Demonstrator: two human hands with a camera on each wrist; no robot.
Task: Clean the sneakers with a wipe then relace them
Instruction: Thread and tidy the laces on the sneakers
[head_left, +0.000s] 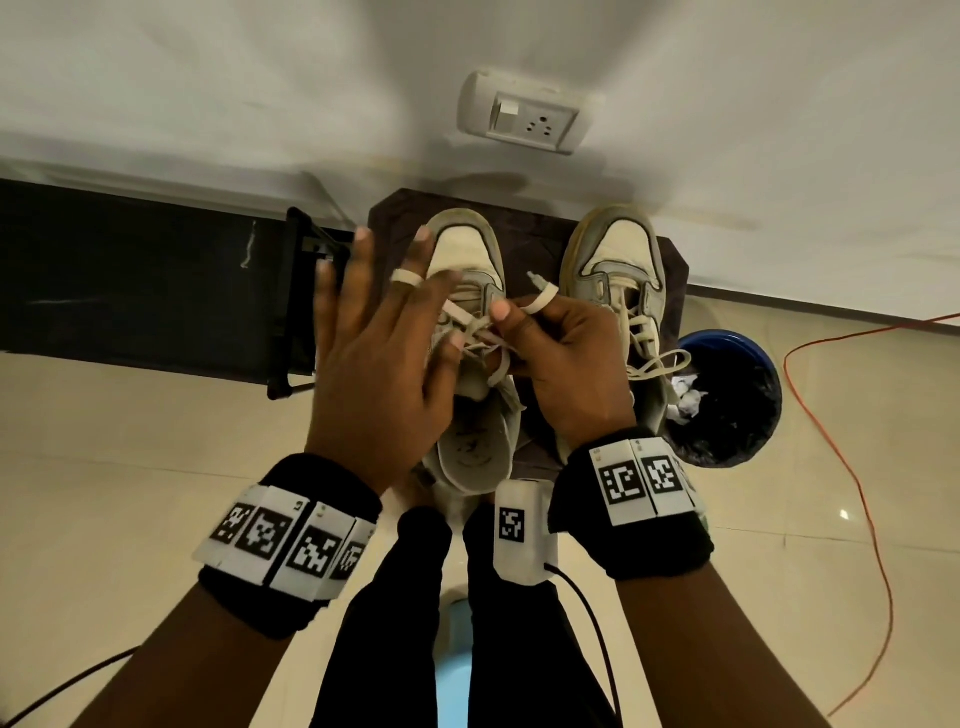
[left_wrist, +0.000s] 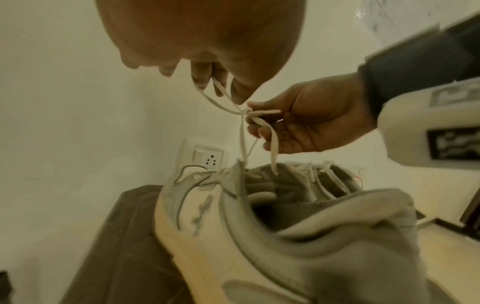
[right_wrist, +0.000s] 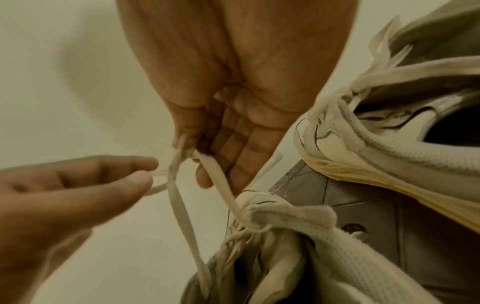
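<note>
Centre frame: left sneaker (head_left: 470, 291) sat on a dark mat (head_left: 530, 244), toe upward. Right hand (head_left: 566, 364) pinched the crossing of the lace (left_wrist: 242, 127); left hand (head_left: 384, 358), fingers spread, pinched a strand, likely tensioning the knot.

Off-white and grey leather sneakers (head_left: 470, 291) with cream flat laces (head_left: 470, 332); dark brown square mat (head_left: 670, 280); blue round bin (head_left: 727, 400), right; black-and-white square-patterned wristbands (head_left: 291, 540); orange cable (head_left: 857, 499); beige floor tiles (head_left: 130, 441).
</note>
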